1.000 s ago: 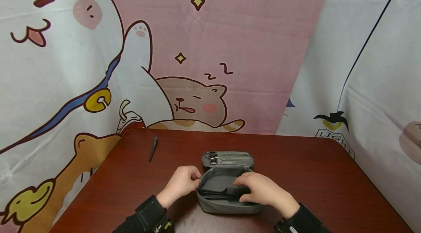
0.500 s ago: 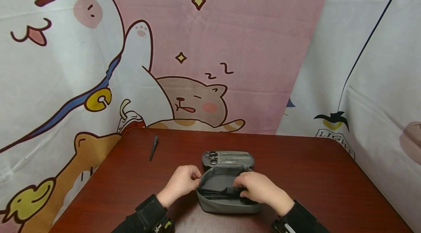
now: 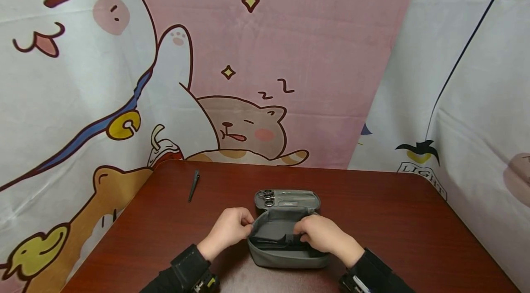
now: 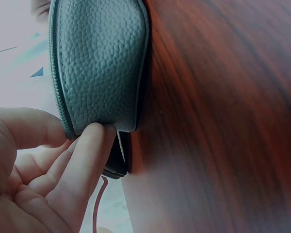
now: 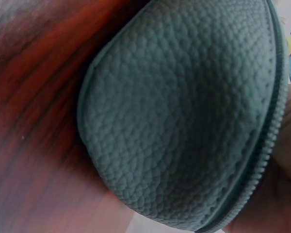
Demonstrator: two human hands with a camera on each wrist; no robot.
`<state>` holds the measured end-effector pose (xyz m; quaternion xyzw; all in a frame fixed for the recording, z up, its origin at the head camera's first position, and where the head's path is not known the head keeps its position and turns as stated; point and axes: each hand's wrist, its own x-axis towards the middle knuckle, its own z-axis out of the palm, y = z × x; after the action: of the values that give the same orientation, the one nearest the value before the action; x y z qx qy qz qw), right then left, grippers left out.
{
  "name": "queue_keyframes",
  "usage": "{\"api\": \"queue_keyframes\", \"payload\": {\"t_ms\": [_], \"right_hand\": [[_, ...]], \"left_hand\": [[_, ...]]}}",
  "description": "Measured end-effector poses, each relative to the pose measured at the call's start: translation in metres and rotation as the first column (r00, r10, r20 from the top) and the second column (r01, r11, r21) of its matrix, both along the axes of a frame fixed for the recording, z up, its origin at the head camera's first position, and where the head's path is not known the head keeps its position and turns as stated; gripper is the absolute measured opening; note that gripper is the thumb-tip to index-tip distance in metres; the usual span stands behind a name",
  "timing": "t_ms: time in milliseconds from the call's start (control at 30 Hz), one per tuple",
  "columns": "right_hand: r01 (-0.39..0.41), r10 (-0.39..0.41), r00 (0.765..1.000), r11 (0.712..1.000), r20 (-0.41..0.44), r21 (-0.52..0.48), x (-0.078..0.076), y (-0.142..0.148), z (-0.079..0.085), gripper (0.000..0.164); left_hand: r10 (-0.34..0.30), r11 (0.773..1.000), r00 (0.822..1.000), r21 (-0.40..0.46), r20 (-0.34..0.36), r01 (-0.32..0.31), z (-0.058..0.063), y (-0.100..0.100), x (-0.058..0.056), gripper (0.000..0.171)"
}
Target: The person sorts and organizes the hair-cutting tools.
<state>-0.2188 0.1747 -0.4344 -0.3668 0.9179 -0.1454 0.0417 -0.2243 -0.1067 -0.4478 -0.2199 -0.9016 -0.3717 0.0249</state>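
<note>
A grey-green zip case (image 3: 290, 263) with a pebbled surface lies unzipped on the table, its lid (image 3: 298, 198) folded back behind it. My left hand (image 3: 230, 228) pinches the case's left back rim, with thumb and fingers on the zipped edge (image 4: 63, 109) in the left wrist view. My right hand (image 3: 325, 236) reaches over the right side into the case, fingers curled at the right end of a long, flat black item (image 3: 269, 242); it pinches this item. The fingertips are partly hidden. In the right wrist view, the case's side wall (image 5: 174, 116) covers most of the hand.
Metal ring handles (image 3: 268, 198) show in the lid's clear pocket. A slim dark tool (image 3: 193, 186) lies at the table's back left. The brown wooden table (image 3: 393, 219) ends at a printed cloth (image 3: 323, 77) behind.
My right hand's thumb and fingers have closed together inside the case, and the wrist has shifted slightly left. The black item has moved a little. The left hand stays at the rim.
</note>
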Motion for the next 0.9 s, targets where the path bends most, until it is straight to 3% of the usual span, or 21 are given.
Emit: {"api": "queue_keyframes", "payload": {"t_ms": [267,733,900], "right_hand": [[0.053,-0.052,0.998,0.998,-0.027,0.038,0.0008,-0.0035,-0.002,0.021],[0.036,-0.023,0.992,0.994,-0.123,0.105,-0.0018,-0.0052,-0.0087,0.028],[0.042,-0.034,0.996,0.995,-0.087,0.093,0.0007,-0.0048,-0.0043,0.033]], "left_hand": [[-0.003,1.0,1.0,-0.001,-0.008,0.003,-0.0016,-0.0009,-0.0009,0.009],[-0.004,1.0,1.0,-0.002,-0.012,0.004,-0.0005,-0.0006,0.0006,0.011],[-0.002,1.0,1.0,-0.005,-0.005,0.002,-0.0013,-0.0006,0.0008,0.011]]}}
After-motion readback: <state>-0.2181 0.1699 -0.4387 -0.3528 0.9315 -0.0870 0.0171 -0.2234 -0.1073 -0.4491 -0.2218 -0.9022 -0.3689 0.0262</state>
